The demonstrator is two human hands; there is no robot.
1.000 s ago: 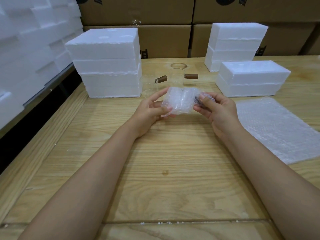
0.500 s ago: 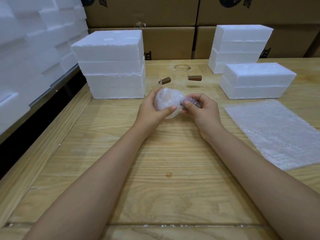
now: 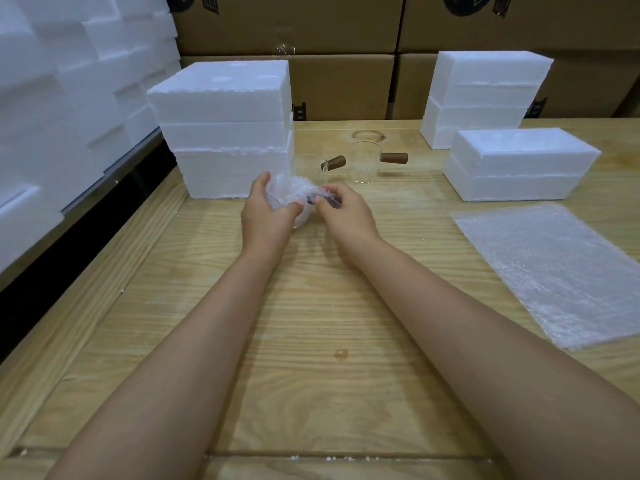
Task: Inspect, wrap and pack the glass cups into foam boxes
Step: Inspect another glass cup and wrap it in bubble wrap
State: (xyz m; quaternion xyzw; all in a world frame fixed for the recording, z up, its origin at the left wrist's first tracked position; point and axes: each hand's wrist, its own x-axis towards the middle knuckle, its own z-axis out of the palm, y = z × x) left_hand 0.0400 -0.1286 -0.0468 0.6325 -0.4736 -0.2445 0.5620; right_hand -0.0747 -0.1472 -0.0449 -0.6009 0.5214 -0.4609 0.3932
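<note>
A glass cup wrapped in bubble wrap (image 3: 290, 195) is held just above the wooden table (image 3: 311, 323) between both hands. My left hand (image 3: 266, 216) grips the wrapped body from the left. My right hand (image 3: 343, 211) pinches the wrapped dark handle end (image 3: 332, 201). Behind them two bare glass cups with brown wooden handles stand on the table, one (image 3: 309, 168) partly hidden by the bundle, the other (image 3: 363, 162) to its right. Foam boxes are stacked at the left (image 3: 225, 129), with more foam boxes at the right (image 3: 519, 164).
A flat sheet of bubble wrap (image 3: 554, 271) lies on the table at the right. Another foam stack (image 3: 481, 95) stands at the back right. Cardboard cartons (image 3: 346, 84) line the back, and foam pieces (image 3: 69, 98) pile up along the left edge.
The wrapped cup has moved left and farther from me. My hands have come closer together and the loose wrap is now bunched tight around the cup.
</note>
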